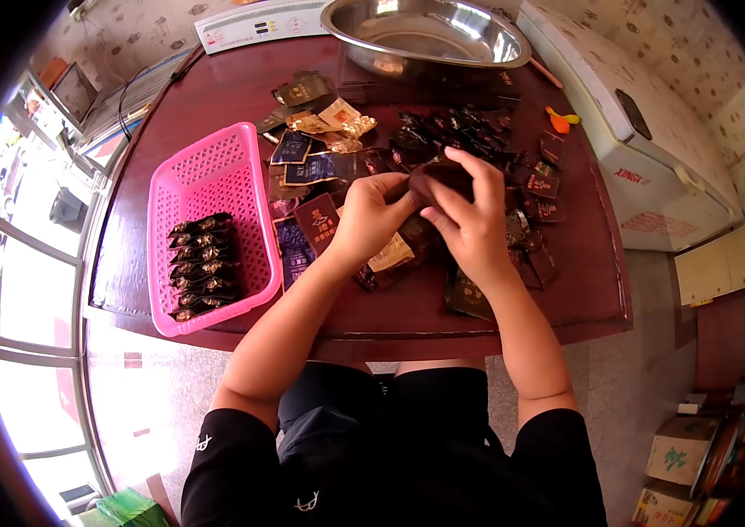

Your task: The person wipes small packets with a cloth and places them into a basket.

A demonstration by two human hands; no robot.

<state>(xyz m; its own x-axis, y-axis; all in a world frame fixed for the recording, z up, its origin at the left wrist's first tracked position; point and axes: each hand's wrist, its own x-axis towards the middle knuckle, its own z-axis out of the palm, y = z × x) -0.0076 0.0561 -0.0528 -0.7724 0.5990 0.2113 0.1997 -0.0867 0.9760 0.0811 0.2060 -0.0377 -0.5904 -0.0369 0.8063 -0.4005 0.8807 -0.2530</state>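
Observation:
A dark maroon pouch [432, 179] is between my two hands over the middle of the pile. The fingers of my left hand [369, 213] pinch its left edge. My right hand [471, 211] has its thumb and fingers bent around the pouch's right side, partly hiding it. Beneath and around both hands lie many small packets. A maroon packet [316, 220] with gold print sits beside my left wrist, and dark blue packets [309, 169] lie farther out. To the left, a pink plastic basket [203, 167] holds a neat row of dark wrapped packets [203, 266].
A wide steel basin [429, 63] stands at the back of the red-brown table [372, 325], near a white panel with buttons [260, 28]. Crinkled dark packets [469, 127] lie beyond my right hand. A white chest freezer [653, 167] with a phone [633, 114] on it borders the right side.

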